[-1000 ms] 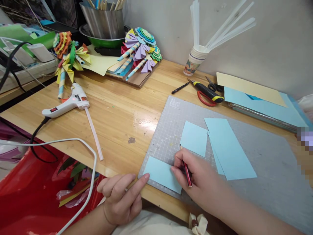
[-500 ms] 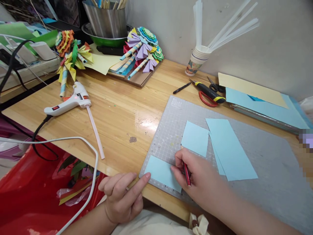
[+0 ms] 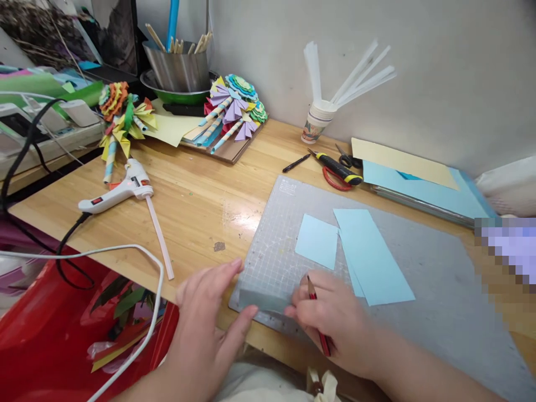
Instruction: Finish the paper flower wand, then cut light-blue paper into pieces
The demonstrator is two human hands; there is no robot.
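Observation:
My right hand (image 3: 335, 321) holds a red-and-black pencil (image 3: 324, 340), its point turned up past the fingers. The thumb and fingertips of that hand are at the right end of a small blue paper piece (image 3: 266, 300), which looks darker and tilted up off the grey cutting mat (image 3: 272, 245). My left hand (image 3: 211, 324) is open at the paper's left end, thumb and fingers apart; whether the thumb touches it I cannot tell. Beyond my right hand lie a blue paper square (image 3: 317, 241) and overlapping blue strips (image 3: 376, 257).
A glue gun (image 3: 121, 190) lies left with its cable and stick. Behind the mat are a black pen (image 3: 296, 163), pliers (image 3: 338, 168), scissors (image 3: 347, 159) and a paper cup (image 3: 317, 124) of white strips. Paper flowers (image 3: 232, 109) stand at the back; a red bag (image 3: 37, 329) hangs at lower left.
The blue paper has gone from flat to tilted up. My left hand has opened from a pointing pose, and the pencil in my right hand has swung away from the paper. The view has shifted.

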